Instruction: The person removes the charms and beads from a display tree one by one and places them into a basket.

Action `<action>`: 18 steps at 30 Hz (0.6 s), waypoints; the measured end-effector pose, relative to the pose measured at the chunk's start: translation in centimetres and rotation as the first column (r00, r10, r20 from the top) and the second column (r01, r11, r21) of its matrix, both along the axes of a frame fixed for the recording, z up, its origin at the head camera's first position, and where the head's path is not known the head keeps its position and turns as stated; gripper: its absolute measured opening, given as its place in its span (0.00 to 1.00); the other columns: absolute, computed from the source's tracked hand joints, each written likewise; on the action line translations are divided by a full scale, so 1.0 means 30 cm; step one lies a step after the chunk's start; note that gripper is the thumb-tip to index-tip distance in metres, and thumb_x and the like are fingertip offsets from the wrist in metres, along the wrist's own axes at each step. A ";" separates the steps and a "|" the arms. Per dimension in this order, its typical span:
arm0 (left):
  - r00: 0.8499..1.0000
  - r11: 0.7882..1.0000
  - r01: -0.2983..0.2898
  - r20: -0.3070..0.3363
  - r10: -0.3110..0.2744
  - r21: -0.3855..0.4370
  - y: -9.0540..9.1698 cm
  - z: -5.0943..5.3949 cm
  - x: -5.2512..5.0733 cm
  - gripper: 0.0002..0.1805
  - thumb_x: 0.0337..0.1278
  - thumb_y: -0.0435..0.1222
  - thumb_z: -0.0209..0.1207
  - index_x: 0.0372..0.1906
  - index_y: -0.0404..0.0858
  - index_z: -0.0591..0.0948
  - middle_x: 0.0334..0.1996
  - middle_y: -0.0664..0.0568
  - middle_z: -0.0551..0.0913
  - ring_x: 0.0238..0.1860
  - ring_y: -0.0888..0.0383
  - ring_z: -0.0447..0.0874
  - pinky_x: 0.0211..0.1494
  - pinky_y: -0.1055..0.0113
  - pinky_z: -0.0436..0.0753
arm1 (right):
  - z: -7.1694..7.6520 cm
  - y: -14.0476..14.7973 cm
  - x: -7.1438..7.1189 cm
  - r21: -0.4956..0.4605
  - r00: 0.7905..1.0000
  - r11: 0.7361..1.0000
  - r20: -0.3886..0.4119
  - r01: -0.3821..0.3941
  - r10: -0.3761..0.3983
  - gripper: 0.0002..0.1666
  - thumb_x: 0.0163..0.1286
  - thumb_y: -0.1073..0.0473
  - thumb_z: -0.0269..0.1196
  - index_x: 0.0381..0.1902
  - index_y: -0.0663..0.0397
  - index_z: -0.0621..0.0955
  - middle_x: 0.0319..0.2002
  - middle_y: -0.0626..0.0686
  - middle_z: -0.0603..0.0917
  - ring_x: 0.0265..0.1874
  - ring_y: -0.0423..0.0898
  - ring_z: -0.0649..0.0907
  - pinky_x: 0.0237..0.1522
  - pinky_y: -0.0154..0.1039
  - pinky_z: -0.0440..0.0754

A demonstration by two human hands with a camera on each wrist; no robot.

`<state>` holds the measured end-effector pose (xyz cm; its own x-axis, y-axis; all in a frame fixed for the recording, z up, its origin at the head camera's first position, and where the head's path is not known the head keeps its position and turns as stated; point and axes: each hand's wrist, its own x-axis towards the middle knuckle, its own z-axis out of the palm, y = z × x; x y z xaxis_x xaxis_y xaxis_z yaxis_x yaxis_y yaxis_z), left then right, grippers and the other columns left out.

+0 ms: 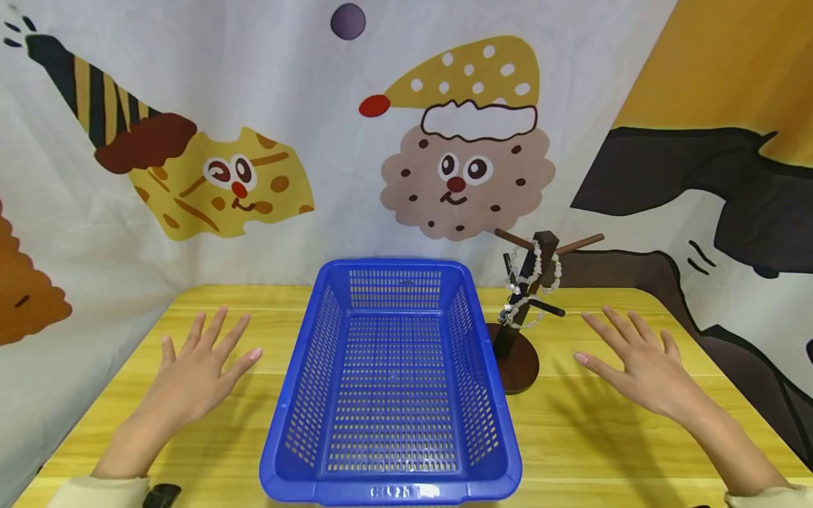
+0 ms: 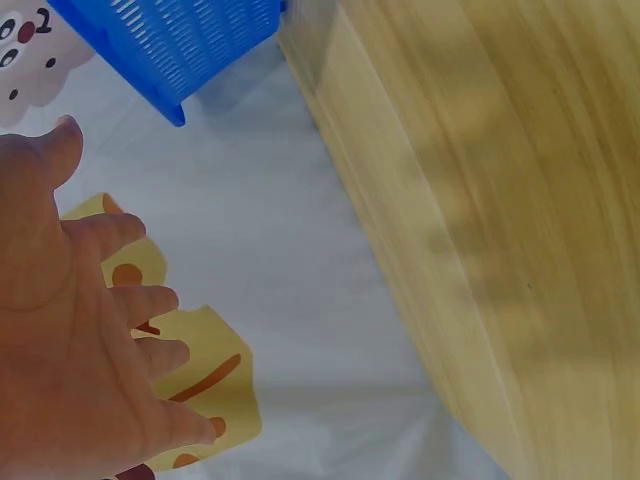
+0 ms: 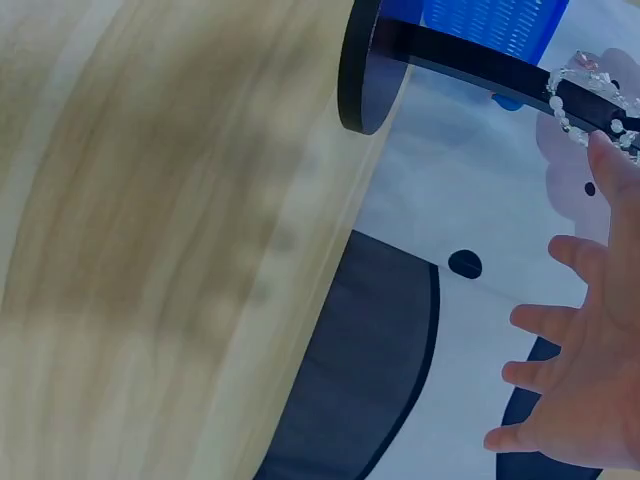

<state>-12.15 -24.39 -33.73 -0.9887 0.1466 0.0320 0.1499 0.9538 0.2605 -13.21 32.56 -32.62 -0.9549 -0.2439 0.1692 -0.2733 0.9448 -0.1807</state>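
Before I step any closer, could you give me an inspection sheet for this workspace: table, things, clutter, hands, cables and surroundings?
Surface: table with a yellowish wood-grain top.
Things for the job: blue basket in the middle, nothing seen inside; dark stand upright on its right, with beaded strings hanging on it.
Clutter: nothing seen.
Left hand: left of the basket, fingers spread, holding nothing.
Right hand: right of the stand, fingers spread, holding nothing.
Cables: nothing seen.
Surroundings: cloth with cartoon prints behind the table.
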 end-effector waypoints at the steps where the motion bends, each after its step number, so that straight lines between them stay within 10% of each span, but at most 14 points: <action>1: 1.000 1.000 0.001 -0.001 -0.001 0.001 -0.001 0.001 -0.001 0.38 0.64 0.60 0.35 0.72 0.42 0.48 0.69 0.34 0.38 0.66 0.34 0.26 0.52 0.27 0.29 | 0.004 -0.002 -0.002 -0.001 1.000 1.000 -0.006 -0.006 0.006 0.42 0.65 0.39 0.54 0.71 0.46 0.55 0.66 0.68 0.54 0.63 0.72 0.48 0.51 0.75 0.37; 18: 0.999 0.999 0.025 -0.049 -0.022 0.047 -0.028 0.056 -0.013 0.40 0.64 0.57 0.41 0.71 0.39 0.47 0.65 0.28 0.49 0.65 0.29 0.41 0.52 0.26 0.45 | 0.161 -0.107 0.003 -0.214 0.961 0.945 -0.180 -0.247 0.210 0.27 0.60 0.58 0.64 0.57 0.59 0.73 0.47 0.60 0.79 0.50 0.62 0.73 0.46 0.64 0.57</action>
